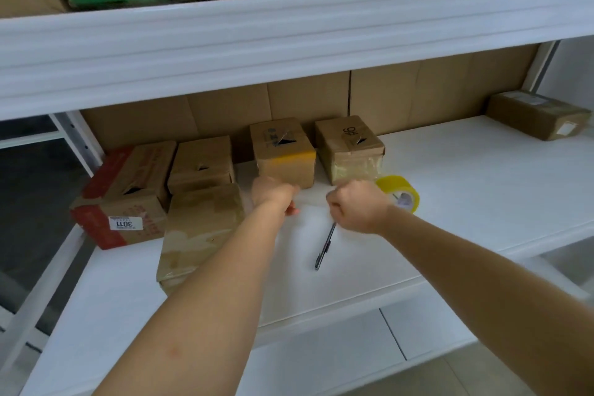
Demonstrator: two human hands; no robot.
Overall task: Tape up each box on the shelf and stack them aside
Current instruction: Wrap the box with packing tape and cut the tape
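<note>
Head view shows my right hand (356,206) curled at frame centre, seemingly pinching the top of a slim dark pen-like cutter (324,244), with the yellow roll of packing tape (400,191) touching it on the far right. My left hand (273,194), fingers curled, whether on anything I cannot tell, is just before the brown cardboard box with a yellow tape band (283,151), its torn top untaped, long axis running away from me.
</note>
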